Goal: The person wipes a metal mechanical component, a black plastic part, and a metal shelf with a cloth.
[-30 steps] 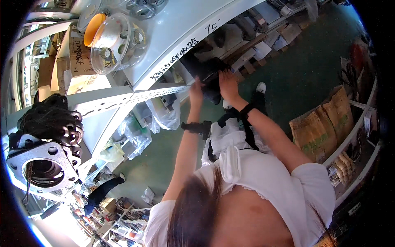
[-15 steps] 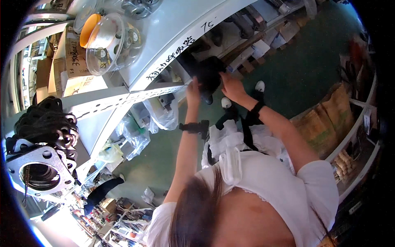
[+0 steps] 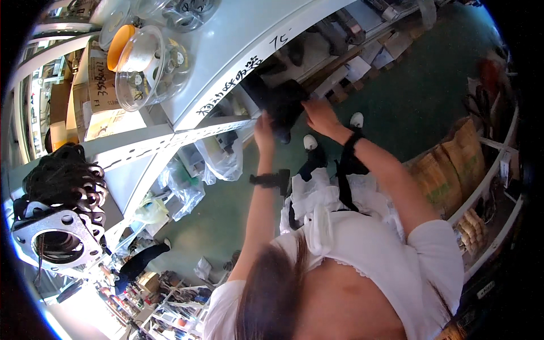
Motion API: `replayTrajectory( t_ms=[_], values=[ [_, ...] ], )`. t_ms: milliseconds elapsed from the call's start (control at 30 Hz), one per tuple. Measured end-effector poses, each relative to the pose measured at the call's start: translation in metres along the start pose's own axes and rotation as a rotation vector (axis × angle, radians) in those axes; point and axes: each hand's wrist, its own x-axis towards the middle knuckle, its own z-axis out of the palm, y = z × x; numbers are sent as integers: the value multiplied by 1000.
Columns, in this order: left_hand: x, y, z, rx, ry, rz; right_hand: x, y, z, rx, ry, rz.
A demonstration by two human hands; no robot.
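Observation:
Under the edge of the white shelf (image 3: 238, 79), a black, soft-looking thing (image 3: 288, 105) sits between my two hands; it could be a bag or cloth, but it is too dark to tell. My left hand (image 3: 263, 136) is closed at its near left side, fingers pinched against the dark material. On the right, my right hand (image 3: 322, 118) pinches its edge with bent fingers. Whatever lies inside or behind the black thing is lost in shadow. Dark bands circle both my forearms.
Clear plastic tubs (image 3: 150, 68) stand on the shelf top beside a cardboard box (image 3: 99, 85). Flat metal gaskets (image 3: 59, 238) hang at the left. Plastic bags (image 3: 221, 158) fill a lower shelf. Brown sacks (image 3: 447, 164) stand at the right. Another person's dark-trousered leg (image 3: 139, 260) shows at lower left.
Both hands keep their grip on the black thing, which has shifted slightly and shows a little more of its dark surface. The view has moved very slightly.

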Motion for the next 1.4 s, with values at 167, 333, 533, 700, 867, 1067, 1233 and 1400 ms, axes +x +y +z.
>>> replayTrajectory(
  t_ms=[167,333,533,700,867,1067,1233,1400],
  values=[
    [-28,-25,12,9,-37,-19,-24,8,0,51,196,-24],
    [-32,-6,30,99,-146,104,12,-12,9,30,212,107],
    [-26,-26,45,264,-128,94,-2,-18,16,-91,155,-85],
    [-29,-63,32,-23,-195,18,1,-27,-1,165,83,-175],
    [-33,-41,21,148,-161,-2,16,-14,-5,187,16,-100],
    [-64,-18,12,250,-28,49,2,0,-21,217,98,-156],
    [-94,-8,16,-39,11,-53,-1,-25,-78,349,72,-466],
    [-111,7,37,-280,174,-126,42,-31,-70,381,143,-612]
  ],
)
